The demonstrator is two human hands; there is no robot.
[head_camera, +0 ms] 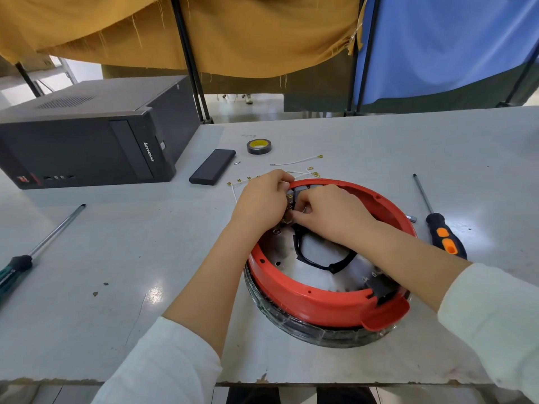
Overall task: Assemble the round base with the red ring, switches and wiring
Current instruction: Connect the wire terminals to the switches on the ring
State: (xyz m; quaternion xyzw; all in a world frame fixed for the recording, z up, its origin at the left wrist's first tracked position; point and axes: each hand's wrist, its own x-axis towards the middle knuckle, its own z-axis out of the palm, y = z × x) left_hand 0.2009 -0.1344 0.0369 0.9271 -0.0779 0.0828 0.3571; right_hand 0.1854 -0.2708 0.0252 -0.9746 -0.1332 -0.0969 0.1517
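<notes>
Fig.: head view of my bench. The round base (326, 330) sat on the grey table (116, 287), right of centre near the front edge, w/ the red ring (306, 298) seated on top of it. Inside the ring lay a metal plate (313, 272) w/ a looped black cable (326, 265) on it. A row of grey switches (300, 190) stood at the ring's far inner wall. My left hand (262, 199) reached over the far-left rim, fingers curled at the switches; my right hand (329, 214) came in from the right, fingertips pinched just beside the left hand's, at the brass terminals (287, 218) below the switches. What exactly each hand gripped I could not tell. Loose white wires (297, 162) w/ brass ends lay just beyond the ring, a tape roll (259, 146) farther back. An orange-black screwdriver (443, 231) lay right of the base; a green-handled screwdriver (35, 255) lay far left. A black PC tower (87, 135) lay on its side at back left, w/ a flat black case (212, 167) beside it.
</notes>
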